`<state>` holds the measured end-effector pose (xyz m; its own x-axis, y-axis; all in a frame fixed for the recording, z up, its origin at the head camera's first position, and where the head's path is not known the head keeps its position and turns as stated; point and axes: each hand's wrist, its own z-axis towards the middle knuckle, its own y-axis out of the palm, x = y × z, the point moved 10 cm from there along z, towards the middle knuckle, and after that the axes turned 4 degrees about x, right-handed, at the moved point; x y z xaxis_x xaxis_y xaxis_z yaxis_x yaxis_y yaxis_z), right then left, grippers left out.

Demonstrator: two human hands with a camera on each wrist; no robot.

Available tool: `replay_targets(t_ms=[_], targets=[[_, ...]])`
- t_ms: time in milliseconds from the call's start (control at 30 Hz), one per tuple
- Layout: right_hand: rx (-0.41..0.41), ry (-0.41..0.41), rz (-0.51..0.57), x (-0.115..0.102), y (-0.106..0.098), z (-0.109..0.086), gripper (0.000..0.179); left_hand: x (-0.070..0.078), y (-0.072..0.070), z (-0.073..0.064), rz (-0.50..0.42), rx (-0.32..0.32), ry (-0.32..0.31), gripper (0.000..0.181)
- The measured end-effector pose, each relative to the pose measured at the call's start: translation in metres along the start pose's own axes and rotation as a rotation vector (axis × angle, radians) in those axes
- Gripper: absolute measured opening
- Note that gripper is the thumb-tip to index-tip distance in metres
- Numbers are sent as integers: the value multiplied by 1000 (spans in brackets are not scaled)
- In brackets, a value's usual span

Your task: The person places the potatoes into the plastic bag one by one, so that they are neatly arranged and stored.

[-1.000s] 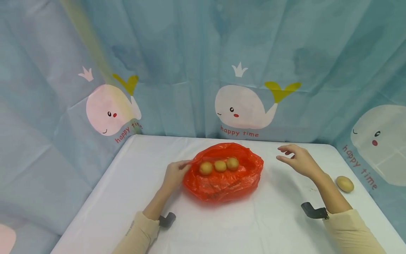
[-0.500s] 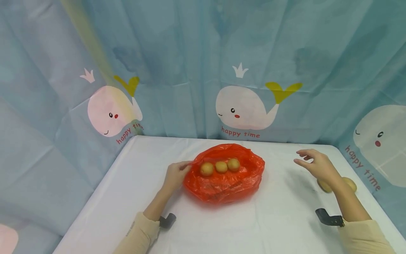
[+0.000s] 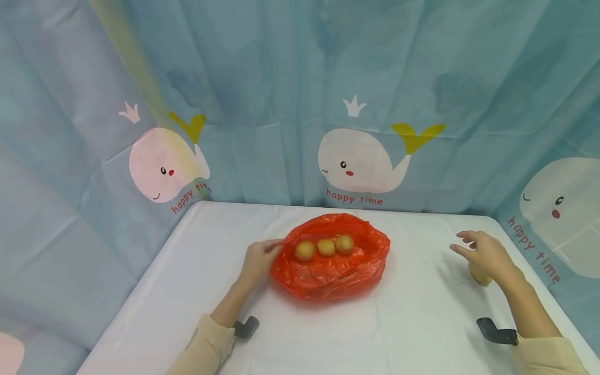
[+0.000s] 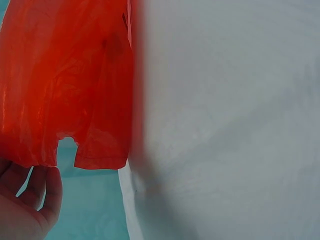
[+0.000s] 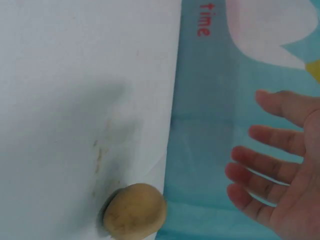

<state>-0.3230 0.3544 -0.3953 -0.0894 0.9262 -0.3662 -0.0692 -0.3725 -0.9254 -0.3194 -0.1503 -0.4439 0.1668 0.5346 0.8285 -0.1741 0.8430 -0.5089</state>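
Observation:
A red plastic bag [image 3: 323, 278] lies with its mouth spread wide on the white table. Inside it, three potatoes [image 3: 304, 251] sit in a row. My left hand [image 3: 257, 262] pinches the bag's left rim; in the left wrist view its fingertips [image 4: 52, 175] meet the bag's edge, and the thumb is hidden. Over on the right, my right hand [image 3: 487, 255] hovers with fingers spread and holds nothing. Another potato [image 3: 480, 276] rests on the table just below it, partly covered by the hand. The right wrist view has the potato [image 5: 135, 212] near the table edge, apart from the fingers.
The white table [image 3: 417, 323] ends at a blue curtain [image 3: 262, 104] printed with whales, at the back and both sides. Black wrist mounts [image 3: 497, 332] stick out at both sleeves. Small brownish marks [image 5: 99, 160] spot the tablecloth near the loose potato.
My right hand has moved right and toward me, away from the bag to above a loose potato. A second potato at the right is now hidden behind the arm. The left hand stays put.

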Motion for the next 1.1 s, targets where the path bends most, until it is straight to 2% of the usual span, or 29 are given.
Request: replay_targets(t_ms=[100, 467, 667, 767, 933, 1100], targets=[[-16, 44, -19, 11, 2, -3, 60, 0, 0, 1, -1, -1, 3, 25], [-46, 109, -79, 33, 7, -11, 61, 0, 2, 0, 0, -12, -6, 25], [-90, 161, -137, 44, 11, -14, 69, 0, 1, 1, -2, -5, -10, 25], [-107, 160, -172, 48, 13, -16, 73, -2, 2, 1, 7, -12, -15, 26], [-91, 124, -203, 49, 13, -15, 72, -3, 1, 0, 1, -11, -21, 26], [-127, 178, -190, 55, 21, -14, 76, -2, -1, 0, -7, -8, -15, 25]])
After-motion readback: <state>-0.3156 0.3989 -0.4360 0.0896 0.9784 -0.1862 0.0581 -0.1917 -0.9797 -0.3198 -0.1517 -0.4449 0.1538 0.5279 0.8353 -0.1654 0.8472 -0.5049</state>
